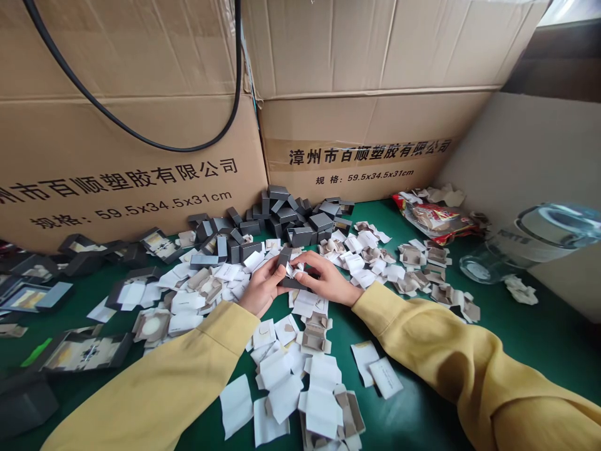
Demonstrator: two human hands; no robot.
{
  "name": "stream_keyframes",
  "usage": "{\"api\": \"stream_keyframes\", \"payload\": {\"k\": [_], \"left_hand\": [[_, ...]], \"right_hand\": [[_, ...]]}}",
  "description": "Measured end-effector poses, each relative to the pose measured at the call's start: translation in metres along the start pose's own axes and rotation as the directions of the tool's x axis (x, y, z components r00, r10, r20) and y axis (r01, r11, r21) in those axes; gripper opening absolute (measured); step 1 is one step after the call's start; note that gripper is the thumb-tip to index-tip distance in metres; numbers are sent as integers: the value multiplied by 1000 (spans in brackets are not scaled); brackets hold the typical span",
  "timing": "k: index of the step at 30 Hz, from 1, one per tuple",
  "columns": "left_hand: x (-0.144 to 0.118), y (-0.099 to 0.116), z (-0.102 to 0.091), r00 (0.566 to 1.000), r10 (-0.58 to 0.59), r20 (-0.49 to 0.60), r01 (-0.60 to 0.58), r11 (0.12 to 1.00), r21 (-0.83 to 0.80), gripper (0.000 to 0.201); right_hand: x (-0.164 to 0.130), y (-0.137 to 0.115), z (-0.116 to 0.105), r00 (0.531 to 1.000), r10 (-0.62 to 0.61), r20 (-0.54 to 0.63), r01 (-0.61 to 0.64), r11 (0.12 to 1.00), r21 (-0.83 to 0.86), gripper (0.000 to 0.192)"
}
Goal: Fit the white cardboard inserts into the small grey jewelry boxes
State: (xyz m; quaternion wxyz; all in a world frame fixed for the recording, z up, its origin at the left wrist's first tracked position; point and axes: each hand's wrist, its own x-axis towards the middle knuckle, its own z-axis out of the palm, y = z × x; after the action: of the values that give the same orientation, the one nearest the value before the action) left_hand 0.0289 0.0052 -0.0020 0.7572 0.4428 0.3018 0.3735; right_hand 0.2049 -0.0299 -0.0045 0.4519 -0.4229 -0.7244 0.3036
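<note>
Both hands met over the middle of the green bench, among scattered white cards. The left hand pinched a small grey box from its left side, fingers curled around it, and the right hand closed on it from the right, fingertips pressing a white insert at the box's top. The box sat just above the bench, touching both hands.

To do this step well, I judged the left hand should hold the box square and steady while the right seated the insert evenly, corners first, without creasing it. Finished grey boxes lay piled behind, against the cartons; folded inserts lay to the right.
</note>
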Motion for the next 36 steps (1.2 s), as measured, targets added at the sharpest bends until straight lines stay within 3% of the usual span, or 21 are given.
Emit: {"api": "stream_keyframes", "payload": {"k": [8,12,19,27,36], "left_hand": [[-1,2,2,1000,-8,1,8,1000,22,42],[0,1,1,1000,4,11,-5,1000,31,44],[-1,-1,1,1000,-4,26,2,999,50,45],[0,-2,1,998,-59,-38,59,998,2,49],[0,-4,3,995,-73,-63,78,994,77,52]], "right_hand": [[0,-1,2,997,79,4,-80,993,88,20],[-1,-5,2,994,109,-24,-107,991,74,27],[0,-9,2,998,-34,-46,25,984,-174,19],[3,-7,-3,987,-21,-159,2,993,-122,36],[5,-10,-9,997,83,8,-80,983,-165,36]]}}
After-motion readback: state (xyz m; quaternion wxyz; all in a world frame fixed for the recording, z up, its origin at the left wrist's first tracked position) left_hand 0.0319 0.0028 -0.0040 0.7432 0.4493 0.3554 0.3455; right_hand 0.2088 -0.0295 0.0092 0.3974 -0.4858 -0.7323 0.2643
